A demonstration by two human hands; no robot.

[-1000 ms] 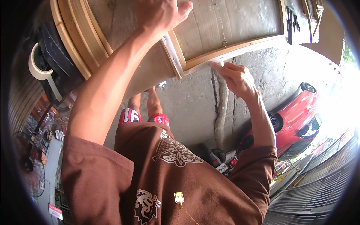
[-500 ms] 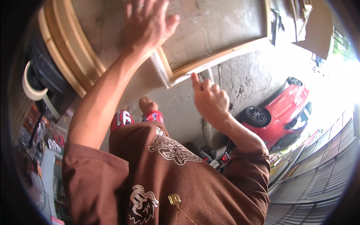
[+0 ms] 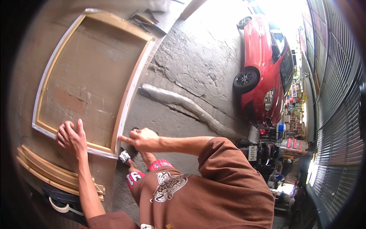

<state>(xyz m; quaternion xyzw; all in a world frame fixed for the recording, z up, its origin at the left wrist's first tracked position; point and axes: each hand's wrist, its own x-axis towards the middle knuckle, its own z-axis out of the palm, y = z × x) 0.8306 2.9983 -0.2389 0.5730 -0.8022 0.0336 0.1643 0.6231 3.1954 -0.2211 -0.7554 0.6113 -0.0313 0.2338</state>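
A rectangular wooden frame [image 3: 119,108] with white material folded over its outer edges lies on a brown work surface [image 3: 23,103]. My left hand [image 3: 72,138] is over the near rail toward its left corner, thumb raised and fingers loosely bent, with nothing in it. Whether it touches the wood, I cannot tell. At the near right corner, my right hand [image 3: 142,139] reaches its index finger to the white edge. Its other fingers are curled, and no object shows in them.
Pliers [image 3: 154,16] and a hammer [image 3: 146,21] lie beyond the frame. Several wooden strips [image 3: 53,170] are stacked at the near left, by a black object with a cream handle [image 3: 63,206]. A grey wrapped tube [image 3: 179,101] crosses the concrete floor; a red car [image 3: 257,49] stands right.
The view has swung, bringing the whole frame into sight. My left hand has come back from over the panel to the near rail. My right index finger is still at the white edge.
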